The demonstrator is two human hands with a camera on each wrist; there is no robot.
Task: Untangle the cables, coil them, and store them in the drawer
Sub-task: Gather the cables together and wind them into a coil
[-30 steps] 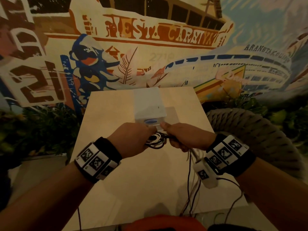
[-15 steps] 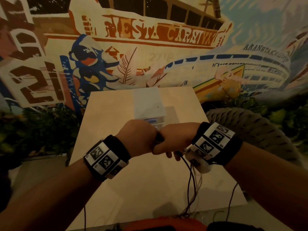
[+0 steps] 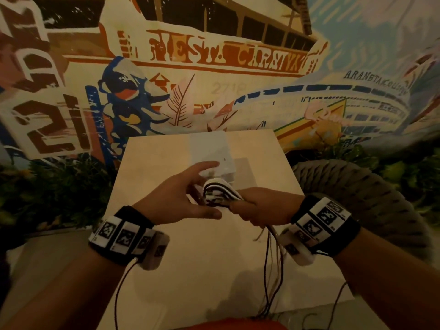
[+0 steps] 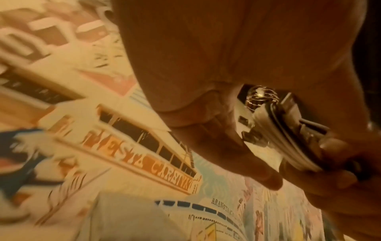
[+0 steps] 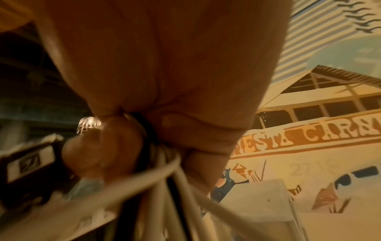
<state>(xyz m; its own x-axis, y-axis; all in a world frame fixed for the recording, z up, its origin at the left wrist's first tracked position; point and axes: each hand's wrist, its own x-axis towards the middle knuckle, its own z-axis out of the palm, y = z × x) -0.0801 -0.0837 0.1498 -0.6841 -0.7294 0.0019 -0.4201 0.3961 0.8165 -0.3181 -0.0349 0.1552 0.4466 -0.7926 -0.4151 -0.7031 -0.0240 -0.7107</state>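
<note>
The left hand (image 3: 181, 198) was spread, fingers straight and thumb out below, cupped beside the cable bundle (image 3: 220, 192) without closing on it; whether its palm touched the loops could not be told. Just right of it, the bundle of white and dark cables stood in looped turns above the pale surface (image 3: 166, 270), in front of the small white drawer unit (image 3: 214, 151). The right hand (image 3: 264, 207) was clamped round the near end of those loops, fingers curled tight over them, as the right wrist view confirmed. Below that fist, loose strands (image 3: 271, 270) trailed down over the surface toward its near edge.

The cables looked light, limp and springy, so the coil would likely unwind if slackened. The best hold seemed to be across all the turns at once, where the right hand already pinched them, with the left hand taking the far side of the loop. The hanging tails appeared still to need winding in before the coil could go in the drawer.
</note>
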